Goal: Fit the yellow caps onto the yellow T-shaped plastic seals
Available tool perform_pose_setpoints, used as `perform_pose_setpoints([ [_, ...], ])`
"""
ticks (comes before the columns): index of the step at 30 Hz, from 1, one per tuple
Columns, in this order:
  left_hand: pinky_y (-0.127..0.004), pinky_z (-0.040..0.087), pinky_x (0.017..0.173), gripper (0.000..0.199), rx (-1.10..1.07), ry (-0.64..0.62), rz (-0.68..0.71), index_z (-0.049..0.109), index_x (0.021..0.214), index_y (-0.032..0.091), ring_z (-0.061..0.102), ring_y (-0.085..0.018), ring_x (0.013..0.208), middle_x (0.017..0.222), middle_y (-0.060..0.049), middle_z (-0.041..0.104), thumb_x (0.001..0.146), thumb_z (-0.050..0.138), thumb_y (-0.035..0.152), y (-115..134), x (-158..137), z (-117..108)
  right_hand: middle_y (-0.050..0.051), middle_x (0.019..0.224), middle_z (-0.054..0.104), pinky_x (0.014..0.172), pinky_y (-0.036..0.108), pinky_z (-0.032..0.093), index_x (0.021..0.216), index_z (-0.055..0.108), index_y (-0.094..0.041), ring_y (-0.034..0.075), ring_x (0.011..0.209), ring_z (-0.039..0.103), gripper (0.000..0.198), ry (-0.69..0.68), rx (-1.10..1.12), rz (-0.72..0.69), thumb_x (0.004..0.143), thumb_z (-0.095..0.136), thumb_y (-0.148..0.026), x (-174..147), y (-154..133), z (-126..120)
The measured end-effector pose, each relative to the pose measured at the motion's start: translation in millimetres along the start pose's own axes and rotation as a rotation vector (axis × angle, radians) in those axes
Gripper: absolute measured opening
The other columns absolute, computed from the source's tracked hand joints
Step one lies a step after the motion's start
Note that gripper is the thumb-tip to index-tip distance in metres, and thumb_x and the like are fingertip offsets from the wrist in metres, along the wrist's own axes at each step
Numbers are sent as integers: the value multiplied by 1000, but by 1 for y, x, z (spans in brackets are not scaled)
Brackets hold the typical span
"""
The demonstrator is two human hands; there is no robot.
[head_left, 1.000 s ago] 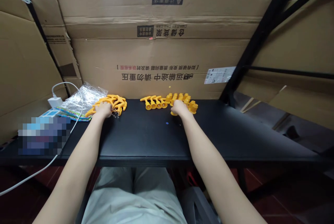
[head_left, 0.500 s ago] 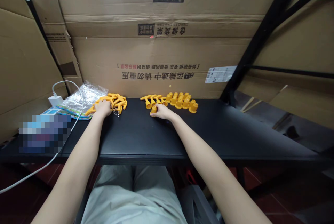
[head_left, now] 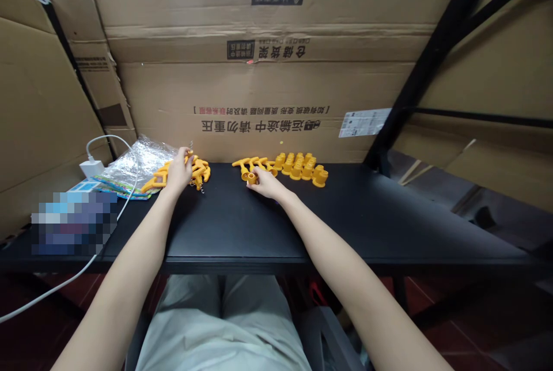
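Note:
My left hand (head_left: 178, 174) is closed on a yellow-handled corkscrew (head_left: 190, 152), its metal spiral pointing up. Around and under that hand lies a pile of yellow corkscrews (head_left: 201, 171), a few spirals sticking out. My right hand (head_left: 266, 185) pinches a hollow yellow cap (head_left: 251, 178), the open end tilted toward me. Just behind it several T-shaped yellow pieces (head_left: 247, 162) lie side by side, partly covered by the hand. To their right stand yellow caps (head_left: 307, 171) grouped in rows.
Behind the black table (head_left: 242, 227) rises a cardboard wall (head_left: 268, 83). Crumpled clear plastic (head_left: 144, 158), a white charger (head_left: 91, 167) with its cable, and a blurred-out item (head_left: 73, 222) are at left. A black metal post (head_left: 401, 112) stands at right.
My left hand has lifted slightly from the pile with a corkscrew, spiral now upward. My right hand has tipped the yellow cap toward me and moved it slightly back.

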State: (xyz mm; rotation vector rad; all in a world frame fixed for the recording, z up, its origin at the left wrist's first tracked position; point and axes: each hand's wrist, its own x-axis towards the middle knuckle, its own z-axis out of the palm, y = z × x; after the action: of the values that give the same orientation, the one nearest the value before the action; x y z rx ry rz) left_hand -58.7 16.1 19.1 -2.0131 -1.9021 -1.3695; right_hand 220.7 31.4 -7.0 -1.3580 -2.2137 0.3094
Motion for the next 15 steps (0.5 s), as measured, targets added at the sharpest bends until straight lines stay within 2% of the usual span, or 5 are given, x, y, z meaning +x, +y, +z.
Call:
perform_pose_setpoints([
  [4,-37,45,87,25,12,-238,115,46,115,22,60,-21,101,113,-11,61,95,34,28,10,-11,18,9,103,63,85,36,44,97,60,-16,22,95,59,23,72,-11,-134,75,63,-16,4,5,3],
  [8,-42,40,93,20,189,-435,251,49,108,21,56,-24,109,114,-10,62,94,36,26,19,-22,32,11,108,63,89,41,44,104,63,-16,26,100,59,28,75,-45,-178,77,64,-19,7,10,6],
  [11,-41,39,90,17,303,-517,314,52,104,21,55,-24,108,113,-9,63,92,41,26,21,-26,38,12,109,62,89,42,44,109,65,-17,27,102,58,31,36,-82,-174,78,65,-22,7,12,8],
  [15,-40,38,88,16,389,-527,369,55,101,21,55,-25,107,110,-9,63,91,45,27,21,-28,41,10,106,61,88,41,44,110,66,-19,25,98,59,31,13,-114,-192,79,66,-24,6,11,7],
])
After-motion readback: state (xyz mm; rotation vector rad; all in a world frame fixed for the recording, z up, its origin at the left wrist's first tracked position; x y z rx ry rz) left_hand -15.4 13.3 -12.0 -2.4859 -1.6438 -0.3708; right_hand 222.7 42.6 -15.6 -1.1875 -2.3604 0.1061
